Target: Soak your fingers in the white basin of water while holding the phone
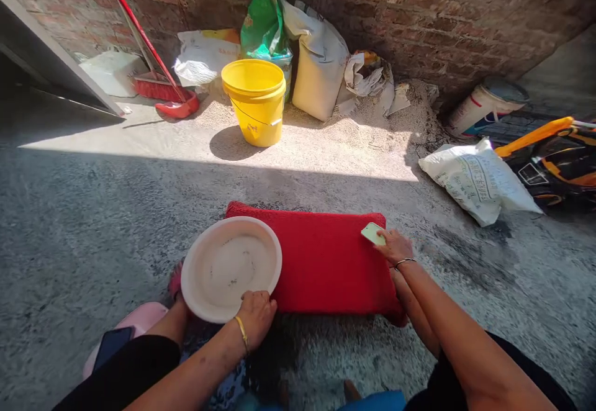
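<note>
On rough concrete point(116, 225), textured red cloth point(330, 262), basin point(233, 262) (pale, round)

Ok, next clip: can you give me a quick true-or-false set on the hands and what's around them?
1. The left hand is on the rim of the pale basin. True.
2. In the sunlit strip, a green bucket lies on its side. False: a yellow bucket stands upright there.
3. The right hand holds a pale green object. True.
4. Only one wrist wears a bracelet. False: there is a gold-coloured bracelet on the left and a thin bracelet on the right.
5. In the picture, a white printed sack lies to the right of the red fabric piece. True.
</note>
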